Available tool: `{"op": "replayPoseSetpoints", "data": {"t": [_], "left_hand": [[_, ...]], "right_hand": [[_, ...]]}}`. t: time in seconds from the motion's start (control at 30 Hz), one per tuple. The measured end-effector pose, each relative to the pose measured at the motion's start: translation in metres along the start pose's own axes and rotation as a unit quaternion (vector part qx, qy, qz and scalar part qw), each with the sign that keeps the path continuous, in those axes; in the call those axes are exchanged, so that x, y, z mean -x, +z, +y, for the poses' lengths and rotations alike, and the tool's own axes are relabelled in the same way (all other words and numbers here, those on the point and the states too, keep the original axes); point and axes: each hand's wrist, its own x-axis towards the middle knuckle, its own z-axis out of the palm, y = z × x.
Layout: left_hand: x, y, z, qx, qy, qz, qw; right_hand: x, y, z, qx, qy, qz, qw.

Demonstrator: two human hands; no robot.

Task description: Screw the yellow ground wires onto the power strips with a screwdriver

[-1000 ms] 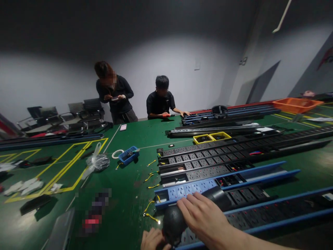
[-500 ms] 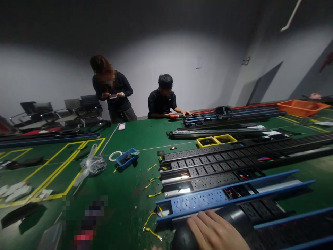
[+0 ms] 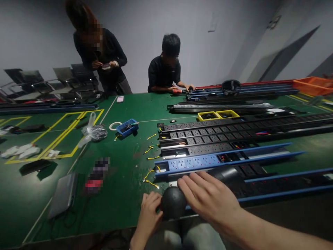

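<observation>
My right hand point(image 3: 208, 192) is wrapped over a black tool point(image 3: 173, 204) with a smooth, rounded end; its exact kind does not show. A dark cylindrical part point(image 3: 225, 177) appears beyond my knuckles. At the left of the rounded end, my left hand point(image 3: 149, 210) has its fingers curled in, and whatever they pinch is hidden. Just behind lies a blue socket strip point(image 3: 194, 164) with yellow wires point(image 3: 148, 177) ending in ring lugs at its left end. Another blue-edged strip point(image 3: 288, 185) of black sockets runs along the near right.
Several black socket strips point(image 3: 205, 130) lie behind the blue one. Farther back stand yellow bins point(image 3: 208, 116) and an orange crate point(image 3: 314, 85). To the left are a blue tray point(image 3: 127, 128), a plastic bag point(image 3: 95, 132) and a grey box point(image 3: 63, 194). Two people are across the table.
The view has tilted down, so the table shows higher up. My left hand, barely visible before, is now at the tool's rounded end. My right hand stays over the tool.
</observation>
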Motion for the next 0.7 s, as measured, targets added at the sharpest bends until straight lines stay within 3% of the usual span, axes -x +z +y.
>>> {"op": "replayPoseSetpoints", "data": {"t": [0.3, 0.7], "left_hand": [[-0.002, -0.014, 0.008, 0.034, -0.066, -0.024, 0.997], [0.001, -0.016, 0.009, 0.025, -0.061, -0.022, 0.998]], "right_hand": [[-0.003, -0.006, 0.0, 0.04, -0.033, -0.09, 0.995], [0.01, -0.016, -0.014, 0.042, 0.001, -0.103, 0.994]]}}
